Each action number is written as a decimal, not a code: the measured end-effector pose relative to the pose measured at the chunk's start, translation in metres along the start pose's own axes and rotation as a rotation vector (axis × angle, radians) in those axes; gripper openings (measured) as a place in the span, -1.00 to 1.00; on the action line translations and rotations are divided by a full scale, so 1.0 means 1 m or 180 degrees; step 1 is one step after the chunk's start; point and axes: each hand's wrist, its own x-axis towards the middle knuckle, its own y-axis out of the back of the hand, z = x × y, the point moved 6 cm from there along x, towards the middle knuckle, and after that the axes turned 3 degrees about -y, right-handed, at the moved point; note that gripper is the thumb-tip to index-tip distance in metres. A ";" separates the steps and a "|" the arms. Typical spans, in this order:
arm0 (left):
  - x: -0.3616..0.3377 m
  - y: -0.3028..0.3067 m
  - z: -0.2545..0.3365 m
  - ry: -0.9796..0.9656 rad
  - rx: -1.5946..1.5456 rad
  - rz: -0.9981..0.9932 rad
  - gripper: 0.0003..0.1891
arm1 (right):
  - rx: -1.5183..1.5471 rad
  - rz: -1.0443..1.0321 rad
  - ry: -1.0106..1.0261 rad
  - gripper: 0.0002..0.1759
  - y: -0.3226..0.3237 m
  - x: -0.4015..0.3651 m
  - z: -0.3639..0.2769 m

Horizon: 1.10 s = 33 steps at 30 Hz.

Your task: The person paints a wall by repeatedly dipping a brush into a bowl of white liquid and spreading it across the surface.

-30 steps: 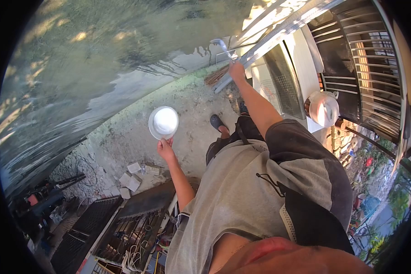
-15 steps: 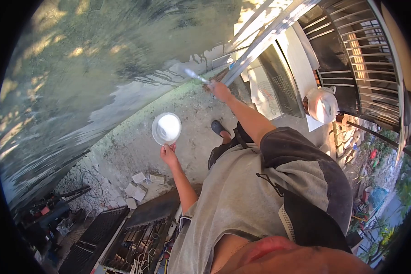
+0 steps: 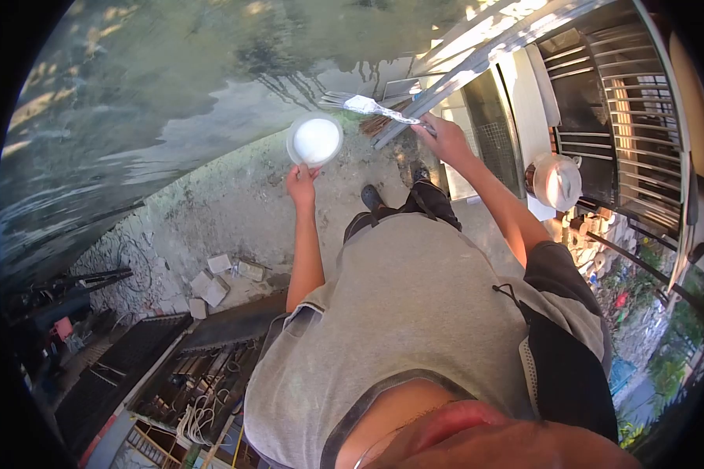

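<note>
My left hand (image 3: pixel 301 184) grips the rim of a round bowl (image 3: pixel 314 140) filled with white paint, held out in front of me near the stained wall (image 3: pixel 133 117). A paintbrush (image 3: pixel 368 105) with white-coated bristles is in my right hand (image 3: pixel 444 139); its bristles point left, just above and right of the bowl, close to the wall. My feet in dark sandals (image 3: pixel 370 198) stand on the concrete floor below.
A metal ladder or rails (image 3: pixel 477 55) lean against the wall on the right. A white lidded pot (image 3: pixel 559 181) sits beside a barred gate (image 3: pixel 641 117). Broken tiles (image 3: pixel 215 285) lie on the floor, and metal grates with cables (image 3: pixel 195 375) are at the lower left.
Both hands rose: the bowl moved up and right toward the wall, and the brush swung from the wall back to just beside the bowl. The view shifted too.
</note>
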 end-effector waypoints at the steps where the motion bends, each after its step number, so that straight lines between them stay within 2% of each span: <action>1: 0.000 -0.005 0.000 0.0004 -0.0015 0.0034 -0.75 | -0.0138 -0.0032 0.0042 -0.61 0.003 -0.006 -0.007; 4: 0.004 -0.028 0.004 -0.0127 -0.0087 -0.0245 -0.76 | -0.0139 0.0293 0.0437 -0.62 0.007 -0.029 -0.024; 11: 0.005 -0.052 0.001 -0.0136 0.0064 -0.0451 -0.75 | -0.0445 0.0240 0.0012 -0.63 0.004 -0.065 -0.030; 21: -0.004 -0.049 -0.003 -0.0185 -0.0011 -0.0482 -0.76 | -0.0545 0.0326 -0.0017 -0.63 -0.001 -0.080 -0.026; 24: -0.005 -0.043 -0.008 -0.0214 0.0052 -0.0462 -0.77 | -0.0491 0.0146 -0.0175 -0.62 -0.001 -0.081 -0.029; 26: 0.001 -0.037 -0.021 -0.0278 0.0094 -0.0490 -0.78 | -0.0452 0.0366 0.0029 -0.63 -0.005 -0.081 -0.027; 29: 0.008 -0.031 -0.037 -0.0300 0.0060 -0.0554 -0.79 | -0.0662 0.0117 0.0011 -0.61 0.001 -0.079 -0.036; 31: 0.004 -0.032 -0.031 -0.0249 0.0147 -0.0563 -0.76 | -0.0765 0.0267 0.0016 -0.60 0.005 -0.078 -0.038; 33: 0.005 -0.032 -0.031 -0.0210 0.0000 -0.0509 -0.76 | -0.0799 0.0044 0.0077 -0.57 0.003 -0.073 -0.037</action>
